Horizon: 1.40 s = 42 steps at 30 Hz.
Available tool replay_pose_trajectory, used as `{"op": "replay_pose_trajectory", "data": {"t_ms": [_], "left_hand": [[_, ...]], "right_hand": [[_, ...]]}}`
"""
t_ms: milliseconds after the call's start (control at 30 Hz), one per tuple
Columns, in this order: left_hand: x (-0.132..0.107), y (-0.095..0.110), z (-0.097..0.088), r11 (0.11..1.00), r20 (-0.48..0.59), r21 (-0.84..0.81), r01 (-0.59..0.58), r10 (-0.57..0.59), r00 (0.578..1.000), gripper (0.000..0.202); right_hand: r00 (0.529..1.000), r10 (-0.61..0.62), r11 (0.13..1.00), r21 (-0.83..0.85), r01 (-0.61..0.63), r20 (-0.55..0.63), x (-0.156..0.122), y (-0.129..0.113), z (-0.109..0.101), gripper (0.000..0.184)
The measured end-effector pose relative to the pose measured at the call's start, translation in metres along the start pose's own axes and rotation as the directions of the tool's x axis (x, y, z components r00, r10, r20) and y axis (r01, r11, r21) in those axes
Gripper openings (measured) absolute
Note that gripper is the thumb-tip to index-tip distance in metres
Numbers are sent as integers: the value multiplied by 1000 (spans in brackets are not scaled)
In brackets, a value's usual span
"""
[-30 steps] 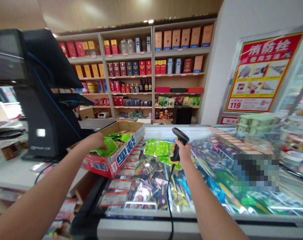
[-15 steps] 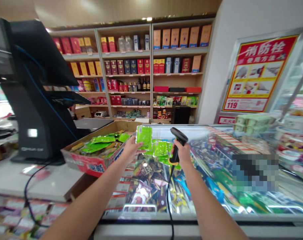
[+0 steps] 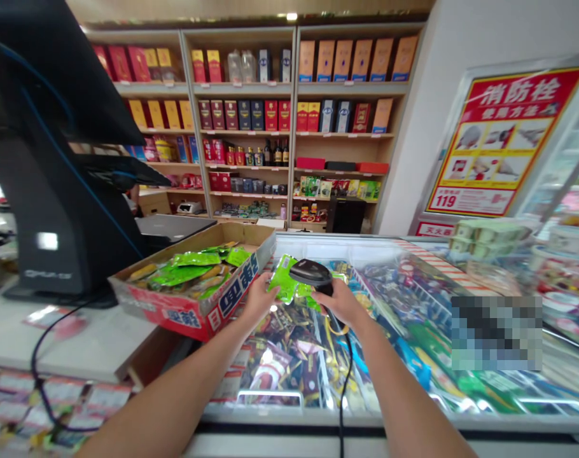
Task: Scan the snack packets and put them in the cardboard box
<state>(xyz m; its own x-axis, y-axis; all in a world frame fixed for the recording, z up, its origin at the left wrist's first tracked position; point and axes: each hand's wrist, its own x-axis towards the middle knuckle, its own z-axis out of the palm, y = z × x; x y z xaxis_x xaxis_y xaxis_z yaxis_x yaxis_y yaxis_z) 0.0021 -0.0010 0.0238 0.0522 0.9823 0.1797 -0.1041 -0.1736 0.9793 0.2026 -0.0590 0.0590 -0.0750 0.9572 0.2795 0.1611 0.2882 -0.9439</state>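
My left hand (image 3: 259,299) is closed on the edge of a flat green snack packet (image 3: 282,278), held up above the glass. Wrapped round the handle of a black barcode scanner (image 3: 311,272) is my right hand (image 3: 341,301); the scanner's head points left, over the packet's right side. A black cable (image 3: 345,381) hangs from the handle. More green packets (image 3: 313,301) show behind the scanner, mostly hidden by it and my right hand. Left of my left hand stands an open cardboard box (image 3: 194,320) with several green packets (image 3: 193,259) in it.
Beneath my hands is a glass-topped freezer (image 3: 289,416) full of wrapped goods. A black checkout terminal (image 3: 74,210) stands on the white counter (image 3: 93,343) at left. Egg cartons (image 3: 485,235) and tubs (image 3: 564,261) sit at right. Shelves of boxed goods (image 3: 244,114) line the back wall.
The scanner has swung left and tipped over, its head now close to the held packet. My left hand has lowered and tilted the packet. The view has shifted slightly.
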Motion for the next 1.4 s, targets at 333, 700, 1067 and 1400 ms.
{"op": "replay_pose_trajectory", "data": {"t_ms": [333,700,1067,1400], "left_hand": [[-2,-5,2,999,-2,34,-33,33,999,33],[0,-6,2,1000,-48,14,-13,13,999,34],[4,22,35,971,6,-97,219,-220,976,37],[30,15,112,808,23,588,24,-46,999,35]], "right_hand": [[997,-32,993,-109,39,63,0,4,-3,19],[987,30,975,224,7,-158,3,-3,-4,19],[774,198,825,529,200,-602,18,4,-29,25],[755,225,822,537,193,-616,20,7,-31,27]]}}
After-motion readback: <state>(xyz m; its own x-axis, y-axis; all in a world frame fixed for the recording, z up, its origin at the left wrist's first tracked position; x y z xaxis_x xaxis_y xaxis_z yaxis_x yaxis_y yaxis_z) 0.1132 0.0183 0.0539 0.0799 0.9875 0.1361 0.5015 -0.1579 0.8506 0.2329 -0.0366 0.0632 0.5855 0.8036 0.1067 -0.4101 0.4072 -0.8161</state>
